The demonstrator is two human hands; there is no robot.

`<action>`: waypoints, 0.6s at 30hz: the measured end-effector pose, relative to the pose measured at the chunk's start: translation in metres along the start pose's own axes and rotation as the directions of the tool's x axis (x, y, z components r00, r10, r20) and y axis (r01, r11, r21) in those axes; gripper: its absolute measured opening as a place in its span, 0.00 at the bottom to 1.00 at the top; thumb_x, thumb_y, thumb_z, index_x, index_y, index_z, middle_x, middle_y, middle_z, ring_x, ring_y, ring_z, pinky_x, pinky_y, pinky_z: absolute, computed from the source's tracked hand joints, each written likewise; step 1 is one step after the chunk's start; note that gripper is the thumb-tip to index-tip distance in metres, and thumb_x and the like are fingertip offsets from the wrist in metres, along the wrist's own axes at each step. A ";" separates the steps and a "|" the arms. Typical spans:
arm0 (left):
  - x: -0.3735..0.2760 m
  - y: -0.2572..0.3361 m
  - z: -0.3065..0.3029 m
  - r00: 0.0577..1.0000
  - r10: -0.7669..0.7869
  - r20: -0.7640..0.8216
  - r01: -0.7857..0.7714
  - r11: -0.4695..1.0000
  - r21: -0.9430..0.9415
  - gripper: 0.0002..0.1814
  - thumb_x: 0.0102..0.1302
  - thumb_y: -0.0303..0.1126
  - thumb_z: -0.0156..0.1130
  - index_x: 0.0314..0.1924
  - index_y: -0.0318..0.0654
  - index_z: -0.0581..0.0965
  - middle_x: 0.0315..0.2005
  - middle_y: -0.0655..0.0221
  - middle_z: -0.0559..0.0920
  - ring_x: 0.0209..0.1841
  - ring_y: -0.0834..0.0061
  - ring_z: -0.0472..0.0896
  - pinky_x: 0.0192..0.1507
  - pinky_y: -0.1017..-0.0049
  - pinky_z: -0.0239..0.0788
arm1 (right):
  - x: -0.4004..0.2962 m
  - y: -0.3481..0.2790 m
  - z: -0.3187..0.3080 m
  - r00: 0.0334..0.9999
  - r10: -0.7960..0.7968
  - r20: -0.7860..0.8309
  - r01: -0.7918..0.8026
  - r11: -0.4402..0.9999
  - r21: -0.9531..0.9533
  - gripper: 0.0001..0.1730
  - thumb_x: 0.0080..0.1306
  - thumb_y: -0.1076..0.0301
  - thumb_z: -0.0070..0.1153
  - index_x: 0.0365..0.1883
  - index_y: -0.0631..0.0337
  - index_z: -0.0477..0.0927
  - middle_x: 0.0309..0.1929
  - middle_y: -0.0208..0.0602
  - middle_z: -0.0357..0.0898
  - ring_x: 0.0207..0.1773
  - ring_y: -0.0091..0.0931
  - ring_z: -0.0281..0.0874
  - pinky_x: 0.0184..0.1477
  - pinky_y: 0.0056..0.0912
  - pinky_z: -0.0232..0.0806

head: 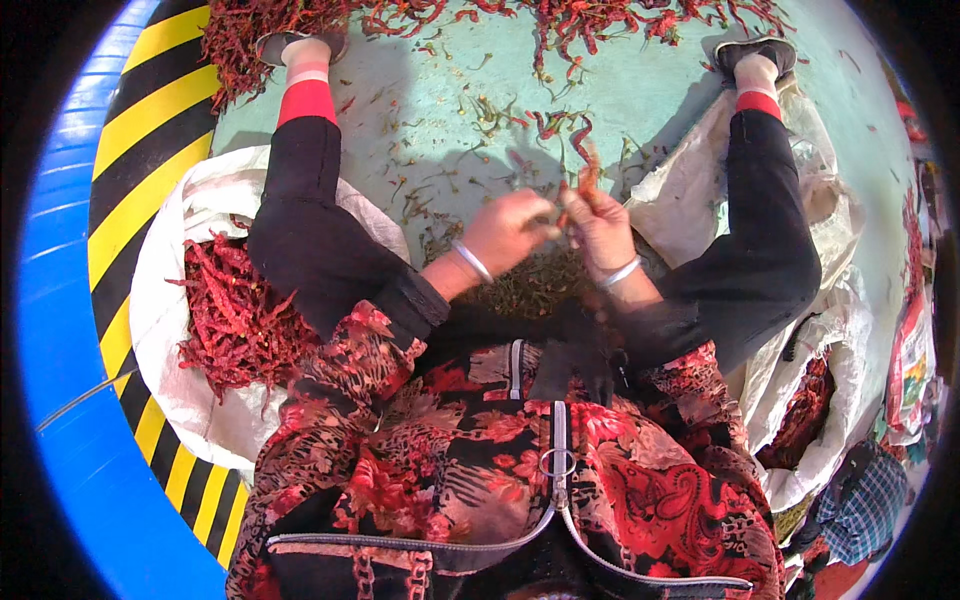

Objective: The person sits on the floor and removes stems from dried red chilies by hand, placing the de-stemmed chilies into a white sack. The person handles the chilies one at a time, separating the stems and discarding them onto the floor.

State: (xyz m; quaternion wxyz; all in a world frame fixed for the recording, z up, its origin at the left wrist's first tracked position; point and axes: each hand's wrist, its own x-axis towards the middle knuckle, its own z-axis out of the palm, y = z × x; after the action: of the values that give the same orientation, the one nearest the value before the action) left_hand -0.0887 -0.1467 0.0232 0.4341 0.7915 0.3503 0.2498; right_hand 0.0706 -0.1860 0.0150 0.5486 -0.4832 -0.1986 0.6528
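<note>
My right hand [606,229] grips dried red chili peppers [589,180] between thumb and fingers, some of them blurred. Close beside it on the left is my left hand [514,225], its fingertips near the stem ends and blurred; whether it holds a stem is unclear. Both wrists wear a pale bangle. A few dried red chilies [551,124] lie on the pale green floor just beyond the hands. Loose chili stems [442,176] are scattered there, and a heap of stems [532,289] lies between my legs, below the hands.
A white woven sack [161,300] full of red chilies stands at left, another sack [847,420] at right. Chili piles [240,45] lie along the top. Beyond the left sack run a yellow-black striped band [142,150] and a blue surface [60,300]. A person [862,495] is at lower right.
</note>
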 end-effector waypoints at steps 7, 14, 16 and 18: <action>0.052 -0.085 -0.028 0.984 -0.137 -0.110 0.176 0.810 0.559 0.10 0.52 0.30 0.59 0.37 0.45 0.76 0.31 0.64 0.72 0.37 0.61 0.73 0.36 0.66 0.66 | 0.005 -0.006 -0.004 0.987 0.117 -0.110 -0.123 0.991 -0.049 0.09 0.61 0.61 0.54 0.25 0.54 0.74 0.18 0.23 0.69 0.13 0.14 0.61 0.12 0.14 0.50; 0.033 -0.056 -0.047 0.950 -0.194 -0.246 0.209 0.977 0.038 0.06 0.50 0.27 0.63 0.27 0.32 0.76 0.24 0.69 0.78 0.29 0.80 0.75 0.34 0.78 0.67 | 0.008 0.003 0.004 0.997 0.054 0.049 -0.055 0.998 0.019 0.10 0.60 0.63 0.55 0.34 0.60 0.78 0.17 0.20 0.67 0.15 0.12 0.58 0.15 0.14 0.49; 0.015 -0.028 -0.020 0.978 -0.157 -0.136 0.150 0.987 -0.060 0.05 0.50 0.27 0.63 0.26 0.34 0.76 0.24 0.72 0.76 0.29 0.81 0.74 0.33 0.79 0.66 | 0.005 0.004 0.010 0.995 0.008 0.099 0.005 0.991 -0.130 0.11 0.61 0.64 0.54 0.39 0.60 0.77 0.18 0.19 0.65 0.16 0.11 0.57 0.16 0.14 0.49; 0.010 -0.007 -0.005 0.992 -0.119 -0.029 0.119 0.993 -0.010 0.05 0.50 0.26 0.63 0.27 0.35 0.76 0.24 0.71 0.74 0.29 0.80 0.73 0.34 0.78 0.65 | 0.003 0.007 0.008 0.989 -0.104 0.104 0.129 0.951 -0.279 0.12 0.63 0.64 0.51 0.42 0.59 0.75 0.20 0.19 0.65 0.16 0.12 0.56 0.16 0.14 0.49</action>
State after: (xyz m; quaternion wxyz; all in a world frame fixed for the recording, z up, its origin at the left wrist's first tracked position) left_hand -0.0881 -0.1342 0.0207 0.4463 0.7637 0.4023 0.2363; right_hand 0.0608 -0.1833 0.0117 0.5015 -0.5155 -0.3427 0.6044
